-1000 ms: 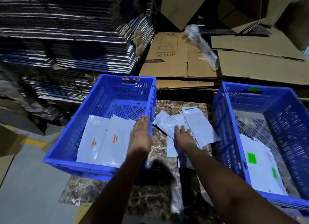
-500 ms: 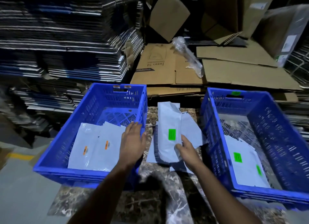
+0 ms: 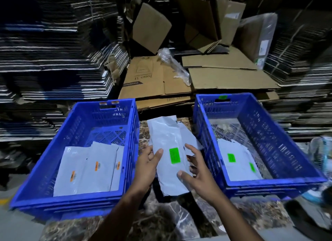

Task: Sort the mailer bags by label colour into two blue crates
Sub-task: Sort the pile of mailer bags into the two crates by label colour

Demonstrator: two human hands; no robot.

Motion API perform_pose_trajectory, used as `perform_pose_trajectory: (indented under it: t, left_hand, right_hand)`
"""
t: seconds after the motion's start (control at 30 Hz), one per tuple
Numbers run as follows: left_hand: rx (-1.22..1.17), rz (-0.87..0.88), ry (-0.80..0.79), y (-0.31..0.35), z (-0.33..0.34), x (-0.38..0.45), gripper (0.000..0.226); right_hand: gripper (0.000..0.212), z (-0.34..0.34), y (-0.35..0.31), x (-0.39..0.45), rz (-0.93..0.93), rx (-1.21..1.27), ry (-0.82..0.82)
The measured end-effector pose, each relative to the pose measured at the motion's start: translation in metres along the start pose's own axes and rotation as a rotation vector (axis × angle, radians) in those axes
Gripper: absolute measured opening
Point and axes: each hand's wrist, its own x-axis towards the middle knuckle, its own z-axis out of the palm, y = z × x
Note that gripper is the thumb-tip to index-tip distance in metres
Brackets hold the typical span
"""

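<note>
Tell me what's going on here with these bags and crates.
A person is sorting grey mailer bags by label colour. Both hands hold one bag with a green label over the marble table: the left hand grips its left edge, the right hand its right side. The left crate holds orange-labelled bags, the right crate green-labelled bags. More unsorted bags lie between the crates.
</note>
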Motion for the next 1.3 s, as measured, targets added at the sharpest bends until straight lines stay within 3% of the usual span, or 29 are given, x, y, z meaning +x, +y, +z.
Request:
perform_pose_trajectory:
  t: [0.1,0.23,0.37,0.47,0.63,0.73,0.83,0.9,1.13,1.3]
  left_hand:
    - [0.038,0.04,0.004,-0.002,0.013,0.003,0.023]
    - [0.101,0.05,-0.058,-0.004,0.039,0.012,0.023]
    - [0.225,-0.012,-0.127,-0.017,0.069,0.021,0.044]
    - [0.456,0.057,-0.254,-0.024,0.093,0.021,0.031]
    - [0.722,0.197,-0.397,-0.025,0.136,0.016,0.047]
    - [0.787,0.218,-0.403,-0.028,0.155,0.014,0.055]
    - [0.819,0.202,-0.382,-0.036,0.16,0.013,0.06]
    - [0.838,0.209,-0.381,-0.04,0.164,0.015,0.06]
    - [0.87,0.26,-0.375,-0.037,0.134,0.024,0.062]
    - [0.984,0.249,-0.17,-0.017,0.046,0.051,0.059]
  right_hand:
    - [0.06,-0.012,0.001,-0.004,-0.043,-0.156,0.011]
    - [0.061,-0.034,0.0,-0.008,-0.097,-0.169,0.116]
    - [0.06,-0.083,-0.002,-0.009,-0.1,-0.184,0.291]
    - [0.06,-0.136,0.0,-0.006,-0.04,-0.266,0.454]
    - [0.058,-0.207,0.023,-0.003,0.158,-0.327,0.626]
    - [0.056,-0.225,0.041,0.003,0.288,-0.422,0.454]
    - [0.044,-0.227,0.058,0.014,0.48,-0.751,0.021]
    - [0.038,-0.23,0.071,0.017,0.509,-0.852,-0.024]
    - [0.031,-0.205,0.052,0.035,0.239,-0.738,0.289]
    - [0.023,-0.134,0.011,0.057,-0.063,-0.501,0.392]
